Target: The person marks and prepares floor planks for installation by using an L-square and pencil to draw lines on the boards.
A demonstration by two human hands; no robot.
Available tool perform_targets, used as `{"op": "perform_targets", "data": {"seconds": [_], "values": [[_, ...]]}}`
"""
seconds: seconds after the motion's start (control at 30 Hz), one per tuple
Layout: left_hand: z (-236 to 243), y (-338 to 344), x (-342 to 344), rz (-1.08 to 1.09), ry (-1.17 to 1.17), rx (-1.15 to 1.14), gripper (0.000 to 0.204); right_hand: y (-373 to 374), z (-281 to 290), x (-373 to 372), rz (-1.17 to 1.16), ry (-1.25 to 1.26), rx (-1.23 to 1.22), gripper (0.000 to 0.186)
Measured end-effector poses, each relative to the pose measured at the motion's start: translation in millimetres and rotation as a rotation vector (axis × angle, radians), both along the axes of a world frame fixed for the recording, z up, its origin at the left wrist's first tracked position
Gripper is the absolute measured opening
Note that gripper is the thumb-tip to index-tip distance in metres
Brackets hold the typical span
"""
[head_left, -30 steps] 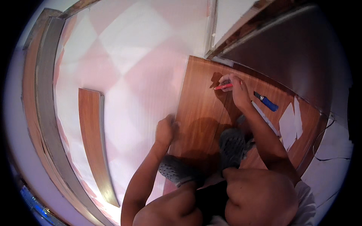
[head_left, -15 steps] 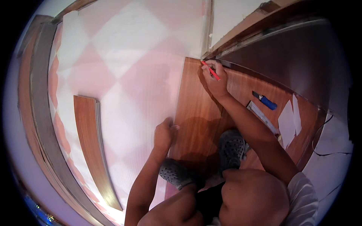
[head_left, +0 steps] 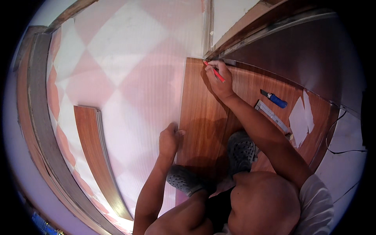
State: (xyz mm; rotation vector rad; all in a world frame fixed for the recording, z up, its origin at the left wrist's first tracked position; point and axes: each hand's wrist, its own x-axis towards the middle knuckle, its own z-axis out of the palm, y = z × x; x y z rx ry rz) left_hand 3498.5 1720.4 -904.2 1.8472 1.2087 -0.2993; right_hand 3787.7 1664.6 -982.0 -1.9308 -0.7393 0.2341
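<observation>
My right hand (head_left: 219, 78) grips a red pencil (head_left: 214, 72), its tip at the far left corner of the wood-look planks (head_left: 199, 98), beside the base of a narrow frame post (head_left: 206, 35). My left hand (head_left: 170, 139) has its fingers curled on the planks' left edge, thumb pointing right. A blue utility knife (head_left: 278, 101) and a metal ruler (head_left: 272, 116) lie right of my right forearm, near torn white paper pieces (head_left: 297, 121). My feet in grey perforated clogs (head_left: 241, 152) stand on the planks below my hands.
A stack of narrow planks (head_left: 88, 137) lies on the pink and white checked sheet (head_left: 137, 98) at left. Long boards (head_left: 43, 117) run along the left edge. A dark panel (head_left: 297, 55) stands beyond the planks at right, with a thin cable (head_left: 333, 150) near it.
My right hand has moved up and left with the pencil to the planks' far corner, and the pencil has tilted steeper. My left hand stays on the edge. The view has shifted slightly.
</observation>
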Motion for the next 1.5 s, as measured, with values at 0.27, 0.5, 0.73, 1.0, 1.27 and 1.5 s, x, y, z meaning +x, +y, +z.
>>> {"op": "perform_targets", "data": {"seconds": [0.27,0.5,0.73,1.0,1.27,1.5], "values": [[1.0,-2.1,2.3,0.0,-0.005,0.005,0.031,-3.3,1.3,1.2,0.0,0.043,-0.019,0.015],[-2.5,-0.1,-4.0,-0.039,-0.023,0.036,0.031,3.4,0.7,-3.9,-0.02,-0.005,0.041,0.015],[-8.5,-5.1,2.3,-0.058,0.008,0.026,0.033,-12.4,1.0,8.7,0.012,0.307,0.226,0.016],[-2.5,-6.6,-5.5,-0.013,-0.01,-0.013,0.031,-195.5,48.9,13.9,0.226,0.082,-0.233,0.028],[-12.8,-11.6,-22.8,-0.107,0.018,0.111,0.031,-347.8,94.0,45.0,0.228,-0.314,-0.843,0.054],[-6.8,-26.3,-26.5,-0.223,0.121,0.188,0.033,-364.0,86.2,73.2,0.266,-0.097,-0.731,0.044]]}}
